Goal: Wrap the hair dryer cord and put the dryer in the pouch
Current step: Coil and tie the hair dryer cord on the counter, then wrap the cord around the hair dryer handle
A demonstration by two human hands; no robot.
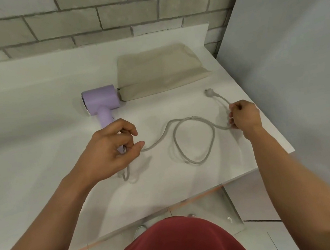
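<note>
A lilac hair dryer lies on the white table, its handle pointing toward me. My left hand curls round the lower end of the handle, where the grey cord comes out. The cord runs right across the table in one loose loop. My right hand grips the cord a short way from the plug, which lies on the table beyond it. A flat beige pouch lies behind, its left end touching the dryer's body.
A brick wall runs along the back of the table. A grey panel stands close on the right, past the table's right edge. The table's front edge is near my red-clothed body.
</note>
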